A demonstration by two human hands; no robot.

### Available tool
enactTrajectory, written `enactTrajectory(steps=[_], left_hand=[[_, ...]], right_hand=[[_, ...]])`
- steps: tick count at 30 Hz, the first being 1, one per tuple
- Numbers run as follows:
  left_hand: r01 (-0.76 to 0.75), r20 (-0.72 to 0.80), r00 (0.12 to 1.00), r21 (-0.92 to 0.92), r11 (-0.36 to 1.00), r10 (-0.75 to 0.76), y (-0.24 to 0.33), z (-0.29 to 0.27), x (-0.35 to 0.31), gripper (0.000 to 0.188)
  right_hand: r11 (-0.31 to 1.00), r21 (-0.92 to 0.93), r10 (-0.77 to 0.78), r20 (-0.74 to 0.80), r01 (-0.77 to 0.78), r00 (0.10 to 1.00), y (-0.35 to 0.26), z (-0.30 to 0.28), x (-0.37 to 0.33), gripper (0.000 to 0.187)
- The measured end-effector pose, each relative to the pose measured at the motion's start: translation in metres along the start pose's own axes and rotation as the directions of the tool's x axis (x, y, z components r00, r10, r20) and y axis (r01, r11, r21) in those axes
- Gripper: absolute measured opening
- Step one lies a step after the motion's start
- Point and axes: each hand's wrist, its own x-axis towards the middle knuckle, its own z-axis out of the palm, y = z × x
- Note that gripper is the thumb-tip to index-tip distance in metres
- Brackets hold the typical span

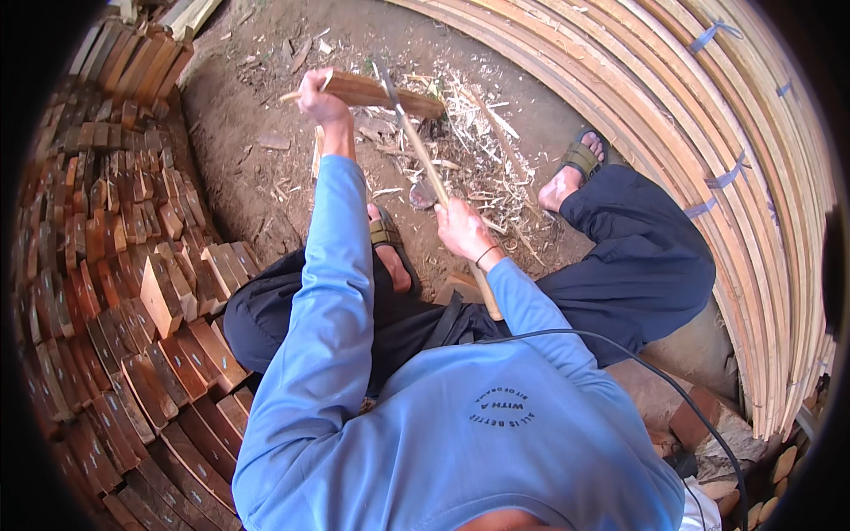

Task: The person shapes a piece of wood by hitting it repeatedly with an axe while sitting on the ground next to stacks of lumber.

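My left hand [325, 104] is closed around the near end of a wooden block [361, 88], out at arm's length above the ground. The block lies roughly crosswise, its far end pointing right. In my right hand [466, 232] is the pale wooden handle [422, 157] of a long chopping tool. Its narrow dark head [385, 81] is seen edge-on and crosses the block near the middle; whether it touches the wood I cannot tell. The lower end of the handle reaches back past my right wrist toward my lap.
Stacks of cut wooden blocks [133, 292] rise along my left side. Long pale wood strips [691, 115], bound with blue ties [728, 173], curve along the right. Wood shavings [482, 133] litter the dirt between my sandalled feet. A black cable [655, 358] crosses my right side.
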Motion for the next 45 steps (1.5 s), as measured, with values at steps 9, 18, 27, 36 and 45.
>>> enactTrajectory(steps=[9, 18, 27, 36, 45], left_hand=[[0.032, 0.028, 0.999, 0.027, 0.999, -0.033, 0.001, 0.008, -0.001, 0.022], [-0.041, 0.013, 0.999, 0.083, 0.996, 0.040, 0.001, 0.006, 0.004, 0.022], [-0.012, -0.021, 1.000, -0.041, 0.999, 0.011, 0.000, 0.002, 0.005, 0.024], [0.020, -0.037, 0.999, -0.070, 0.997, -0.023, -0.005, -0.004, 0.009, 0.022], [0.021, 0.028, 0.999, -0.050, 0.999, -0.020, -0.001, -0.001, 0.009, 0.024]], right_hand=[[0.999, -0.029, 0.016, 0.030, -0.016, 0.999, -0.009, -0.005, -0.001, 0.034], [0.999, 0.024, 0.038, -0.010, -0.038, 0.999, -0.004, 0.010, -0.002, 0.033], [1.000, 0.009, 0.010, -0.008, -0.010, 1.000, -0.016, -0.001, -0.008, 0.029], [0.995, 0.050, 0.080, 0.037, -0.081, 0.996, -0.013, -0.005, -0.004, 0.027], [0.999, 0.011, -0.040, -0.063, 0.041, 0.997, -0.001, 0.004, 0.000, 0.030]])
